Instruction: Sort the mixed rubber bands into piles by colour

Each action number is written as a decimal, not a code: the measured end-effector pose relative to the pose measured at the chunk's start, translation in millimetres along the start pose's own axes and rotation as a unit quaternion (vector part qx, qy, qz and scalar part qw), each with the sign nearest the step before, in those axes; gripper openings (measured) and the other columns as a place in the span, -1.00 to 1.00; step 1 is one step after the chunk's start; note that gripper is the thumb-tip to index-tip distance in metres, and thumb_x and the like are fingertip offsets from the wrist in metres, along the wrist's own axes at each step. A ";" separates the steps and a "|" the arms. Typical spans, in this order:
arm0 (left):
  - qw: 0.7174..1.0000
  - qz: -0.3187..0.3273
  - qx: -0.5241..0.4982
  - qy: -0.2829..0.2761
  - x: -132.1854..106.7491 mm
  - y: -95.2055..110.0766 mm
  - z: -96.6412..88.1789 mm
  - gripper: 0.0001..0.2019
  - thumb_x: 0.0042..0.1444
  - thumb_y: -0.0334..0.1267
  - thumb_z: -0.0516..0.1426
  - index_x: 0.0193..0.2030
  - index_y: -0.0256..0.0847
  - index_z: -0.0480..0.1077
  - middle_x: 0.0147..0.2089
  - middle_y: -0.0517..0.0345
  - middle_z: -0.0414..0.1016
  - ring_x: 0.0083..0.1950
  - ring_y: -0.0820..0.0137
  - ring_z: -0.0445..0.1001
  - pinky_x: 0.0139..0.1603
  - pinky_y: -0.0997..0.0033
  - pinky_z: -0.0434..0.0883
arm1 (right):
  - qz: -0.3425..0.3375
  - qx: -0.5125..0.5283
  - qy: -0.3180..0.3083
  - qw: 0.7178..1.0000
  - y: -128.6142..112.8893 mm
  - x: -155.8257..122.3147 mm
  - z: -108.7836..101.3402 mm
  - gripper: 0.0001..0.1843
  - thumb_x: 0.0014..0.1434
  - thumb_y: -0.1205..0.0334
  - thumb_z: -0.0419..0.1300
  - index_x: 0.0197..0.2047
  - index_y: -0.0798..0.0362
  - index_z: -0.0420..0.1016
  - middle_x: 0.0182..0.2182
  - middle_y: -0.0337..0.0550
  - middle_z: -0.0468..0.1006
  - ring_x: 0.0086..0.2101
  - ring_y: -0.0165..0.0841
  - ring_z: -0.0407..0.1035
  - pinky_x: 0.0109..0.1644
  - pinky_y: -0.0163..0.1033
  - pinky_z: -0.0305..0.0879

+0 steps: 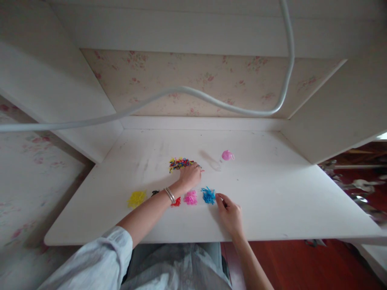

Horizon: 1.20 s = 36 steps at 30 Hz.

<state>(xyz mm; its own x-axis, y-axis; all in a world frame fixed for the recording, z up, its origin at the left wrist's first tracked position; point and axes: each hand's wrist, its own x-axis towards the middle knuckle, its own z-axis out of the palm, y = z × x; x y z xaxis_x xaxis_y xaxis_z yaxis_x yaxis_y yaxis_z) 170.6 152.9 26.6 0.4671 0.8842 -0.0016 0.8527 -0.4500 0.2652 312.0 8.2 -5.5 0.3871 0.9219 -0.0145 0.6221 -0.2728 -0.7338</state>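
Note:
On the white desk (272,193) lies a mixed pile of small coloured pieces (179,163). My left hand (190,176) reaches to its right edge, fingers curled down onto the pieces; a bracelet is on the wrist. In a row nearer me lie a yellow pile (136,198), a small black pile (155,192), a red pile (176,201) partly hidden by my forearm, a pink pile (190,197) and a blue pile (208,195). My right hand (229,213) rests just right of the blue pile, fingertips pinched together beside it.
A clear plastic bottle (213,161) lies on its side behind the piles with a pink cap (227,155) beside it. A white cable (211,100) hangs across the view. Floral wallpaper backs the alcove. A red floor shows to the right.

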 end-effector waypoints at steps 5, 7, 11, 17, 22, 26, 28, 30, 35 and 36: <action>1.000 0.020 -0.023 0.004 -10.0 1.4 -6.7 -0.71 0.22 -0.24 -0.08 -0.22 -0.22 0.46 -0.11 0.01 0.45 -0.14 0.38 0.45 -0.11 0.38 0.38 | 0.000 0.009 -0.001 1.000 -0.6 -0.1 -0.6 -0.53 0.16 -0.12 -0.05 -0.21 -0.02 0.56 -0.54 -0.22 0.52 -0.52 -0.42 0.34 -0.44 -0.41 0.13; 0.999 0.029 -0.036 0.003 -17.0 2.4 -10.5 -0.73 0.21 -0.22 -0.05 -0.24 -0.19 0.46 -0.14 0.06 0.47 -0.15 0.40 0.45 -0.11 0.40 0.37 | 0.002 0.014 0.003 1.000 0.3 0.3 -0.3 -0.53 0.16 -0.12 -0.05 -0.22 -0.02 0.56 -0.53 -0.22 0.53 -0.52 -0.42 0.34 -0.45 -0.41 0.13; 0.997 0.042 -0.064 0.008 -32.2 1.5 -22.8 -0.76 0.19 -0.20 -0.02 -0.27 -0.14 0.46 -0.17 0.13 0.48 -0.16 0.43 0.45 -0.09 0.42 0.36 | -0.001 0.016 0.002 1.000 2.1 0.9 0.7 -0.55 0.17 -0.10 -0.05 -0.22 -0.02 0.56 -0.55 -0.24 0.51 -0.53 -0.43 0.34 -0.45 -0.41 0.12; 0.994 -0.008 -0.092 0.055 -71.9 -25.0 -53.3 -0.78 0.19 -0.21 -0.03 -0.27 -0.15 0.43 -0.17 0.14 0.46 -0.20 0.45 0.44 -0.14 0.47 0.34 | 0.002 0.008 -0.002 1.000 4.0 -1.4 0.6 -0.54 0.16 -0.12 -0.04 -0.21 -0.03 0.55 -0.51 -0.24 0.53 -0.49 -0.42 0.36 -0.41 -0.41 0.15; 0.987 -0.103 -0.092 0.083 -127.5 -50.3 -57.0 -0.80 0.18 -0.22 -0.01 -0.30 -0.14 0.43 -0.25 0.17 0.46 -0.32 0.48 0.43 -0.26 0.50 0.31 | 0.007 0.001 -0.008 1.000 4.1 -1.5 0.2 -0.51 0.14 -0.15 -0.04 -0.19 0.00 0.55 -0.51 -0.21 0.53 -0.48 -0.40 0.37 -0.38 -0.39 0.17; 0.987 -0.139 -0.068 0.047 -154.2 -50.4 -40.3 -0.79 0.18 -0.23 -0.02 -0.32 -0.13 0.43 -0.27 0.17 0.45 -0.32 0.48 0.44 -0.31 0.52 0.28 | 0.024 0.001 0.000 1.000 2.7 -2.2 0.8 -0.45 0.11 -0.20 -0.03 -0.19 0.04 0.56 -0.51 -0.18 0.54 -0.48 -0.38 0.37 -0.39 -0.37 0.18; 0.987 -0.143 -0.053 0.039 -157.2 -46.8 -32.4 -0.81 0.18 -0.24 -0.01 -0.31 -0.11 0.43 -0.26 0.18 0.45 -0.32 0.47 0.45 -0.32 0.52 0.28 | 0.031 0.004 0.004 0.999 2.0 -3.3 0.9 -0.43 0.10 -0.21 -0.03 -0.18 0.06 0.56 -0.49 -0.15 0.55 -0.47 -0.36 0.37 -0.39 -0.36 0.18; 0.988 -0.141 -0.039 0.039 -155.8 -43.7 -27.4 -0.81 0.18 -0.24 -0.02 -0.31 -0.09 0.42 -0.25 0.20 0.45 -0.32 0.46 0.45 -0.33 0.51 0.28 | 0.036 0.005 0.003 0.999 1.2 -4.6 0.6 -0.43 0.10 -0.21 -0.02 -0.17 0.07 0.55 -0.47 -0.16 0.56 -0.45 -0.36 0.38 -0.38 -0.36 0.18; 0.990 -0.134 -0.026 0.035 -149.8 -42.2 -24.3 -0.79 0.19 -0.22 -0.04 -0.28 -0.07 0.42 -0.24 0.20 0.44 -0.33 0.46 0.46 -0.35 0.50 0.28 | 0.037 -0.009 -0.007 0.999 -1.5 -5.8 -1.0 -0.47 0.12 -0.18 -0.03 -0.17 0.03 0.55 -0.50 -0.21 0.54 -0.45 -0.37 0.38 -0.38 -0.37 0.17; 0.990 -0.133 -0.027 0.034 -149.6 -42.5 -24.3 -0.79 0.20 -0.22 -0.04 -0.27 -0.08 0.43 -0.24 0.19 0.45 -0.32 0.46 0.46 -0.34 0.50 0.28 | 0.036 -0.010 -0.006 0.999 -2.0 -5.6 -1.2 -0.47 0.12 -0.17 -0.03 -0.17 0.03 0.55 -0.50 -0.21 0.55 -0.45 -0.37 0.38 -0.38 -0.37 0.17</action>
<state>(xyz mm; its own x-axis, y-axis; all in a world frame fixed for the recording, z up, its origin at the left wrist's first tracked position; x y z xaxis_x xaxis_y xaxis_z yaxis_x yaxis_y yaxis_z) 58.8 42.8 39.0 0.2090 0.9778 -0.0137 0.9287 -0.1941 0.3161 309.5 3.3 -3.1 0.4228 0.9031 -0.0754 0.6064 -0.3438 -0.7170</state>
